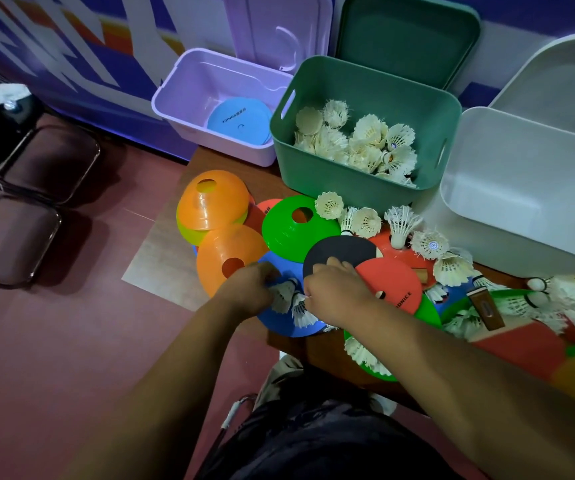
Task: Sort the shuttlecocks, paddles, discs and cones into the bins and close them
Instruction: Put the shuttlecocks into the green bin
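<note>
My left hand (249, 289) grips a white shuttlecock (284, 294) over a blue cone (279, 320) at the table's near edge. My right hand (338, 289) pinches a second shuttlecock (303, 313) right beside it, its back lying over a black paddle (341, 251) and a red paddle (395, 282). The green bin (314, 168) holds several shuttlecocks. In the purple bin (182, 109) lie blue discs (239, 121). The white bin (521, 209) looks empty. Orange cones (213, 202), a green cone (289, 225) and loose shuttlecocks (365, 220) cover the table.
The purple lid (272, 29), green lid (407, 36) and white lid (566, 77) lean against the wall behind their bins. Two dark chairs (12, 216) stand on the floor at the left. A wooden paddle handle (487, 308) juts from the pile at the right.
</note>
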